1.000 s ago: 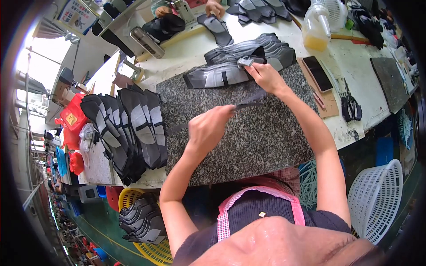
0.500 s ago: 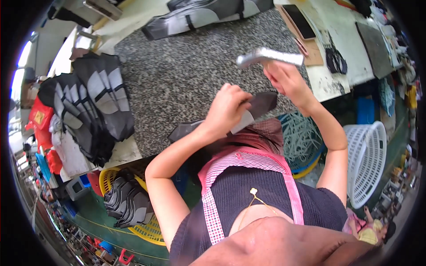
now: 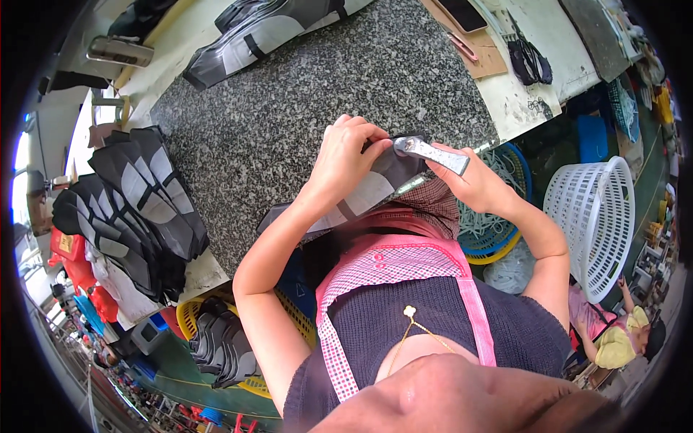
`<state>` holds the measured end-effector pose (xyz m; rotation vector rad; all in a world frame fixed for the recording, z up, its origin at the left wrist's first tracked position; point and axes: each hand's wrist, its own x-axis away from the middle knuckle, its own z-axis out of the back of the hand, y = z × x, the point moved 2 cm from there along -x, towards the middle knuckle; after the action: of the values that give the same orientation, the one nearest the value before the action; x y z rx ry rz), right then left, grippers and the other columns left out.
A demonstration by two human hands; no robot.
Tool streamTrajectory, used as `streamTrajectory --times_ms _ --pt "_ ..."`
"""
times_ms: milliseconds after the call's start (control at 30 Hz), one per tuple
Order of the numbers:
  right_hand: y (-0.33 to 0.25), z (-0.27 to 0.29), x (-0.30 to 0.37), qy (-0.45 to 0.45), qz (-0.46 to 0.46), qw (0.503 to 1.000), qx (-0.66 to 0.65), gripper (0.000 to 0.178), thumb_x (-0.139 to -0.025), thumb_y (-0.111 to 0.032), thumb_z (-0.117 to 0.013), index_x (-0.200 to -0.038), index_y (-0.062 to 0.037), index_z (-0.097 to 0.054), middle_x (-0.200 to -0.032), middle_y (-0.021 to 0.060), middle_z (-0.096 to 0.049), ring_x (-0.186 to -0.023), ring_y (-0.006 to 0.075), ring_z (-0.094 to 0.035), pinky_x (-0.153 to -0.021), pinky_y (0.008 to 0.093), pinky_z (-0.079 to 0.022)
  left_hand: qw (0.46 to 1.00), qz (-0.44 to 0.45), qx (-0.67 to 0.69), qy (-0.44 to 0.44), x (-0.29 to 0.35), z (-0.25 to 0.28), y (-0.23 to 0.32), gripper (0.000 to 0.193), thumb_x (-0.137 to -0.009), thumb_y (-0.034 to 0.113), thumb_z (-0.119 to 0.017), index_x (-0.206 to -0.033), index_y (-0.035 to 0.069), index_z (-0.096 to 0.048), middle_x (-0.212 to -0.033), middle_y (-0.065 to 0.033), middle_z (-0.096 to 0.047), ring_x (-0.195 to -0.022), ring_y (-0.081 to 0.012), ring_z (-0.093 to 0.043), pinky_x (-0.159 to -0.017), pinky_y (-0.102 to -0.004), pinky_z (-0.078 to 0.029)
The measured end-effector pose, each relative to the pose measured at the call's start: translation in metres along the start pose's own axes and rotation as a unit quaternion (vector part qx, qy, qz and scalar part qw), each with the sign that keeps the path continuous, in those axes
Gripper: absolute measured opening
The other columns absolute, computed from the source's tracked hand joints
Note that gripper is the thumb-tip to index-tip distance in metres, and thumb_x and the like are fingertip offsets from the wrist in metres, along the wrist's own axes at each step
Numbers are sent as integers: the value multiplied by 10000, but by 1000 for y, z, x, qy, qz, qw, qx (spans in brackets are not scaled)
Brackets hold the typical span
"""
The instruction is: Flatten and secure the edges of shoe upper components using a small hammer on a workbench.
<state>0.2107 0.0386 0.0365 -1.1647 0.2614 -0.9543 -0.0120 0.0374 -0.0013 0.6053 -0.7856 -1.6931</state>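
My right hand [image 3: 473,184] is closed round a metal hammer [image 3: 437,155], its silver head down against the end of a dark grey and black shoe-upper piece [image 3: 369,189]. That piece lies along the near edge of a speckled granite slab [image 3: 289,108]. Fingers bent and pressed together, my left hand [image 3: 345,153] pinches the piece's far edge right beside the hammer face. The left forearm covers part of the piece.
Stacked grey-black upper pieces lie at the left [image 3: 137,202] and on the slab's far side [image 3: 267,36]. A phone [image 3: 463,13], a pink cutter [image 3: 463,47] and black scissors [image 3: 529,61] rest far right. A white basket [image 3: 588,224] stands right; a yellow basket [image 3: 189,314] stands lower left.
The hammer has come down from above the slab onto the piece, beside my left fingers. My view has shifted, so the slab and stacks sit differently in the picture.
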Motion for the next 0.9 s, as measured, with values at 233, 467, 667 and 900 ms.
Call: streamTrajectory --times_ms 233,467,667,900 --pt "-3 8 -3 13 0 1000 -15 270 -1014 -238 -529 -1068 13 -615 -740 228 -590 -675 428 -569 -621 420 -467 992 -125 -9 -11 -6 4 -9 97 -787 93 -745 -875 53 -751 -826 -53 -646 -869 -253 -582 -786 -370 -455" --pt "-3 17 -16 39 11 998 54 311 -1005 -254 -547 -1101 29 -636 -653 177 -583 -566 323 -566 -573 392 -459 944 -272 -179 46 2 3 -6 174 -740 157 -696 -902 128 -753 -871 33 -598 -892 -163 -552 -779 -326 -403" --pt "-21 24 -19 47 -19 998 48 201 -958 -163 -514 -1043 4 -588 -746 251 -630 -765 466 -636 -645 534 -488 943 -251 -211 64 8 1 -6 158 -743 172 -726 -897 142 -751 -865 37 -609 -869 -158 -555 -749 -330 -399" --pt "-5 9 -18 -17 -60 996 63 253 -1013 -189 -543 -1113 35 -602 -693 196 -586 -624 277 -601 -635 418 -462 995 -70 -27 65 17 4 -12 117 -756 190 -811 -766 94 -745 -767 7 -634 -828 -203 -561 -742 -355 -450"
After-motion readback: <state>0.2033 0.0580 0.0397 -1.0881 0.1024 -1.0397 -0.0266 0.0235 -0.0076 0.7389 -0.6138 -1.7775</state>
